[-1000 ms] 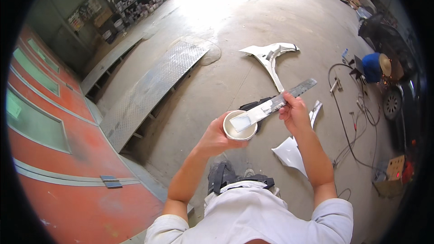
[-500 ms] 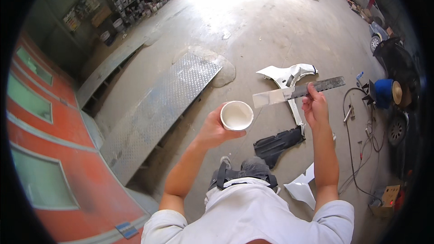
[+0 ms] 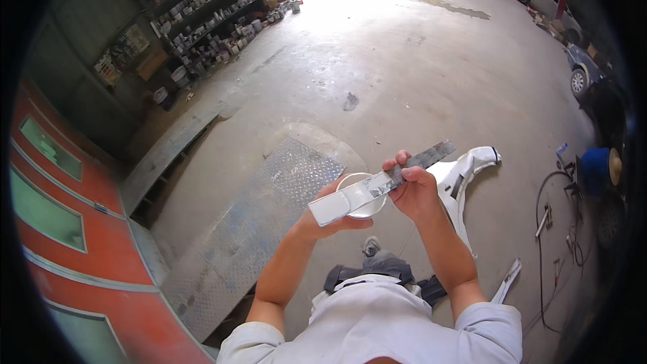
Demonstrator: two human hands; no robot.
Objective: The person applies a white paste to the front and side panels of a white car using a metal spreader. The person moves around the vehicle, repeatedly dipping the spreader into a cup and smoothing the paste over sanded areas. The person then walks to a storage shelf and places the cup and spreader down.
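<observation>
My left hand (image 3: 311, 228) is closed round a white cup (image 3: 368, 211) with white paint in it, at the middle of the view. In my right hand (image 3: 416, 194) is a flat stirring stick (image 3: 335, 206), gripped between thumb and fingers by its dark, stained part. White paint coats the broad end, which points left past the cup. The stick lies slantwise over the cup's mouth and hides part of the paint; whether it touches the rim I cannot tell.
Metal ramps (image 3: 236, 229) and orange-red doors (image 3: 111, 243) stand at left. A white car fender (image 3: 461, 178) lies on the floor, right of my hands. Farther right are a black hose (image 3: 539, 256) and a blue reel (image 3: 596, 165). Shelves of cans (image 3: 216, 17) stand far left.
My right hand has moved left and brought the stick over the cup, where before it was held apart at the right. The cup stays in my left hand. The view has tilted up.
</observation>
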